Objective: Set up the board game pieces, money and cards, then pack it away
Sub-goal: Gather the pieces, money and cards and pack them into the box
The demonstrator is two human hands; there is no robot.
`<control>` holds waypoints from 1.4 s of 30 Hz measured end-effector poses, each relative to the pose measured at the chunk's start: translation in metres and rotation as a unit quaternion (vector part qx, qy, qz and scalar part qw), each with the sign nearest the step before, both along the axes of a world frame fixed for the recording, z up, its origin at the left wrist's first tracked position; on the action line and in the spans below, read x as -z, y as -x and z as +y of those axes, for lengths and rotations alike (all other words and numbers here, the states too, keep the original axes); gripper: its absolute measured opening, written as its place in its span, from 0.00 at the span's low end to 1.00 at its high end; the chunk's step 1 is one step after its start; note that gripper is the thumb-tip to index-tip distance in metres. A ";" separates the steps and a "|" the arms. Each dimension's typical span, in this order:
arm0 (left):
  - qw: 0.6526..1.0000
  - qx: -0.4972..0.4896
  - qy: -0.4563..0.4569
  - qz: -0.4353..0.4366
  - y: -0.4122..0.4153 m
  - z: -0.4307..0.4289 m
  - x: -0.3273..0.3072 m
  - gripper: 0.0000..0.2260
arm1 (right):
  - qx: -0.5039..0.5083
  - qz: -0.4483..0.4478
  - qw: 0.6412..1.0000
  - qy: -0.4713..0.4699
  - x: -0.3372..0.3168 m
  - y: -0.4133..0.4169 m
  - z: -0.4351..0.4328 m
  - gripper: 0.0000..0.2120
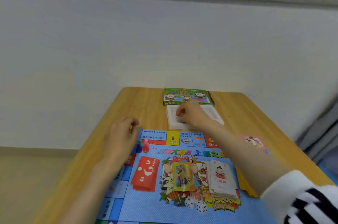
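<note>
Head cam has my right hand reaching into the white tray in the middle of the frame, just below the green box. Its fingertips are curled down and pinching a small piece near the tray's left side. It's too tiny and blurry for me to say what it is.

My left hand hangs at the upper left corner of the game board with its fingers loosely curled. I can't tell if it's holding anything. The coloured tokens stand right beside it on that corner.

My take on doing this step well:
- Get a proper two-finger pinch before lifting, since small bits like to skate around in a slick tray.
- Lift straight up over the tray rim instead of dragging.
- Carry it low over the board and keep the forearm high, because it crosses above the white card stack.
- The red chance cards and dice look set out already, so I'd guess this is late in the setup. Put the piece down next to the tokens without bumping them.
</note>
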State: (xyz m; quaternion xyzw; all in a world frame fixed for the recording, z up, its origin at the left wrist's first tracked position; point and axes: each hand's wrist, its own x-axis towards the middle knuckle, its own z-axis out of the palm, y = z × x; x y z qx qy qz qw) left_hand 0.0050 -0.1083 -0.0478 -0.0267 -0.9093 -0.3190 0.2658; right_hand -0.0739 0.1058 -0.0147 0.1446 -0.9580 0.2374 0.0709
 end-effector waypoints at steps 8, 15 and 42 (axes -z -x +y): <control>0.999 0.000 0.032 0.009 0.006 -0.009 0.006 0.04 | -0.026 -0.034 0.999 -0.019 0.002 0.012 -0.004 0.06; 1.000 -0.008 0.022 -0.006 0.008 -0.013 0.008 0.06 | -0.048 -0.064 0.997 0.017 0.002 0.010 -0.001 0.08; 0.941 0.174 -0.072 -0.282 0.005 -0.027 -0.005 0.16 | -0.204 -0.071 0.975 -0.058 0.012 -0.045 -0.073 0.08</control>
